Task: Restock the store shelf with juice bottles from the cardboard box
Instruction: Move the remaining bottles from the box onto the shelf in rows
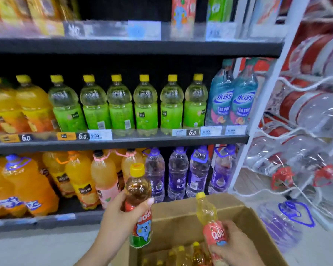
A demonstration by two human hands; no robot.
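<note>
My left hand point(117, 214) grips an amber juice bottle point(138, 204) with a yellow cap and a red-green label, held upright in front of the bottom shelf. My right hand point(234, 244) holds a second, paler yellow juice bottle point(211, 223) with a red label, tilted left just above the open cardboard box point(244, 214). Several more yellow-capped juice bottles point(183, 254) stand inside the box at the bottom edge of the view. The store shelf point(123, 141) rises straight ahead with three visible levels.
The middle level holds orange and green bottles point(121, 106) and blue ones at the right. The bottom level carries large orange bottles point(27, 185) and purple water bottles point(178, 173). A white wire rack point(296, 121) of large water jugs stands at the right.
</note>
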